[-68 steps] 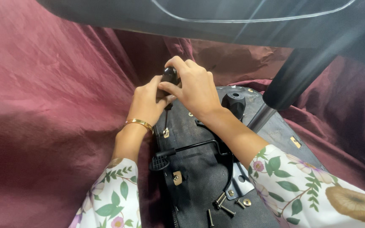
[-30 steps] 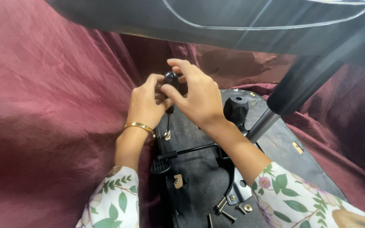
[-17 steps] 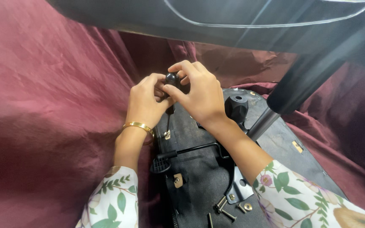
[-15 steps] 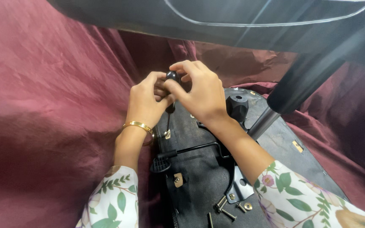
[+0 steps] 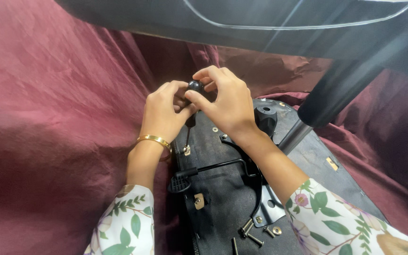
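Both of my hands meet over the far edge of an upturned black chair seat [image 5: 223, 203]. My left hand [image 5: 164, 113], with a gold bangle on the wrist, and my right hand [image 5: 227, 106] pinch a small round black knob [image 5: 195, 86] between their fingertips. Below the knob a thin stem [image 5: 188, 132] runs down toward the seat. A black lever with a flat paddle end [image 5: 180, 182] lies across the seat near my left wrist.
Several loose bolts and a washer [image 5: 256, 233] lie on the seat by a metal bracket [image 5: 270, 208]. A black column socket [image 5: 264, 118] sits behind my right hand. A dark chair part with a thick post [image 5: 336, 89] hangs overhead. Maroon cloth [image 5: 53, 118] covers everything around.
Both hands have risen slightly with the knob still pinched between the fingers, and the fingers have shifted around it. The view has tilted a little.
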